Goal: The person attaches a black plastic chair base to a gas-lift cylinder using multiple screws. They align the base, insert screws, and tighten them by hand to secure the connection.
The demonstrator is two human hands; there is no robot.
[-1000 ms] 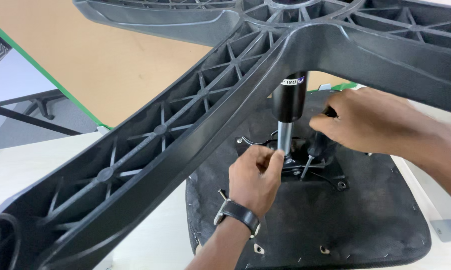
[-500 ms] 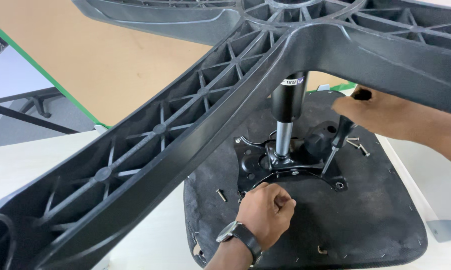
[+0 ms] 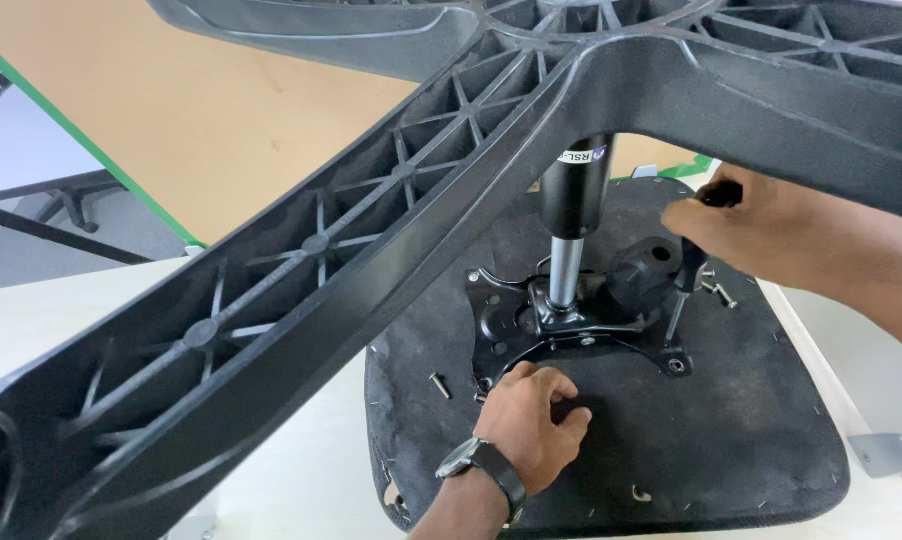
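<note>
right hand [image 3: 761,225] grip pinches the screwdriver [image 3: 683,290] above the plate [image 3: 511,320]; left hand [image 3: 531,420] curled, grip unclear.

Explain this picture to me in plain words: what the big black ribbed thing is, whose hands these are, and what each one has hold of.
The view comes from a camera on the person's head, looking down at their own two hands. The big ribbed thing is a black star-shaped chair base, close to the lens. Its gas cylinder runs down to a metal mounting plate on the upturned seat underside. The left hand, with a wristwatch, rests on the seat by the plate's near edge; what its fingers pinch is hidden. The right hand grips a dark-handled tool angled toward the plate. Loose screws lie about.
</note>
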